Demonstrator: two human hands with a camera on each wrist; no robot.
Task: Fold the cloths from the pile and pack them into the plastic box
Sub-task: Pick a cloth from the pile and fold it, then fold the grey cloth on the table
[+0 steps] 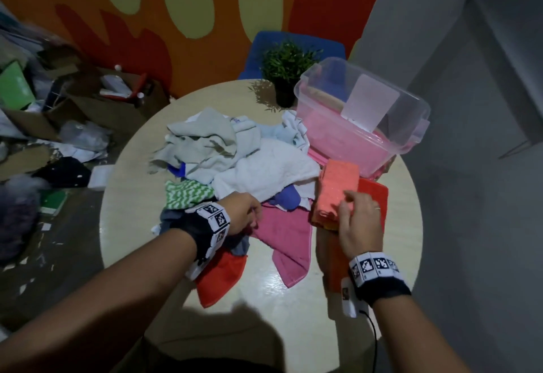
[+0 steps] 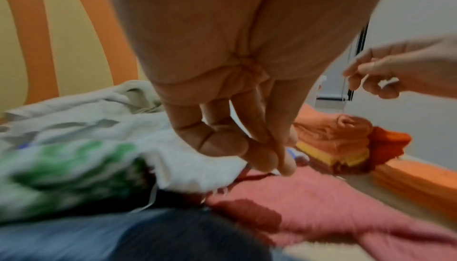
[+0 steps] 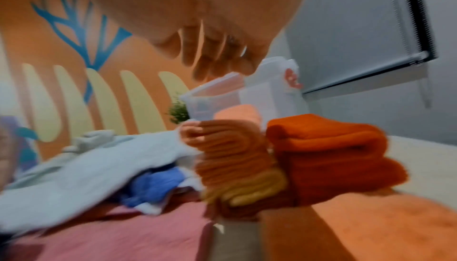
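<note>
A loose pile of cloths (image 1: 235,155), white, grey, green-striped and blue, fills the middle of the round table (image 1: 264,328). My left hand (image 1: 246,214) is at its near edge, where thumb and fingers (image 2: 272,165) pinch the hem of a spread pink cloth (image 1: 288,234) (image 2: 321,206) beside a white cloth (image 2: 185,163). My right hand (image 1: 358,219) (image 3: 215,60) hovers with loosely curled fingers over a folded orange and yellow stack (image 1: 335,190) (image 3: 235,157), holding nothing. A folded red cloth (image 1: 376,196) (image 3: 333,157) lies against the stack. The clear plastic box (image 1: 411,99) (image 3: 215,97) behind holds pink cloth.
An orange cloth (image 1: 332,258) lies flat under my right wrist, and a red one (image 1: 220,278) under my left forearm. A potted plant (image 1: 286,69) stands left of the box, with a blue chair (image 1: 293,46) behind. Cardboard boxes and litter (image 1: 88,102) cover the floor at left.
</note>
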